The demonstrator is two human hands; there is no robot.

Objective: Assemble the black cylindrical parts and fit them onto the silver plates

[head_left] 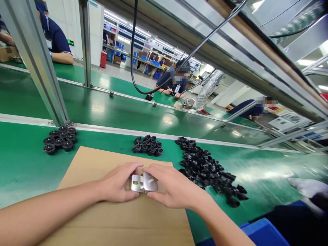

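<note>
At the left of the smooth green tabletop [17, 147], a tight group of round black parts [59, 140] sat near the foot of a grooved metal post [41, 65]. Next came a flat brown cardboard sheet [88, 167], matte and faintly creased, and above it, between the hands, the silvery metal piece [151, 183]: a smooth plate with an oval hole on its left, a squarish plate with a small pin on its right. Beyond the sheet's far edge stood a cluster of knobby black parts [147, 147]; rightward, a long, loose pile of glossy black parts [202, 160] spread over the green.

The left hand [119, 184] pinched the metal piece's left end, thumb on the near side, fingers curved round the far side. The right hand [174, 186], wrist bent, pinched the other end, thumb near and fingers arched over the top.

The left hand's inner fingertips were partly hidden, and whether the metal was one part or two could not be told. At the right, a blue bin [266, 234] was cut off below, and a white glove [306, 186] was blurred.
</note>
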